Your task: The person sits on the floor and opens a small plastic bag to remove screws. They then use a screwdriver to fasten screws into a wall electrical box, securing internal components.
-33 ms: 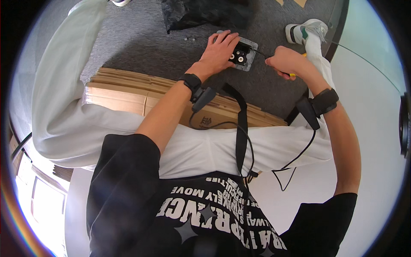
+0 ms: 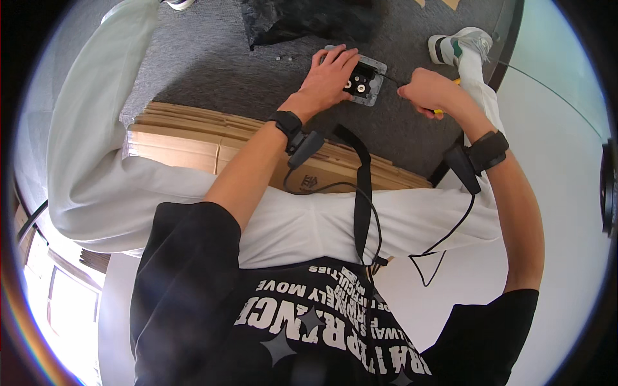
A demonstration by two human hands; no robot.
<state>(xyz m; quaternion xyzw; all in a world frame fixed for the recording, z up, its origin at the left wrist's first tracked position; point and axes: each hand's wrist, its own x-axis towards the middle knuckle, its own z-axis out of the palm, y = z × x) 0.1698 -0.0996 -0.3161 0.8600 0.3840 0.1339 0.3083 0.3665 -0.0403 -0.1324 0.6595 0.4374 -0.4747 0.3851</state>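
A grey rectangular metal box rests on the carpet, with a dark inside and several round, pale-rimmed fittings. My left hand lies over its left side and grips it, fingertips toward the far edge and thumb by the near edge; that side is hidden. To the right, my right hand is closed round a screwdriver whose thin dark shaft points at the box's right side. Yellow parts of its handle show beside the fist. I cannot tell whether the tip touches a screw.
A black plastic bag lies beyond the box. Small bits are on the carpet to its left. Flat stacked cardboard lies between my legs and the box. A strap and cables cross my lap. A glass panel stands at right.
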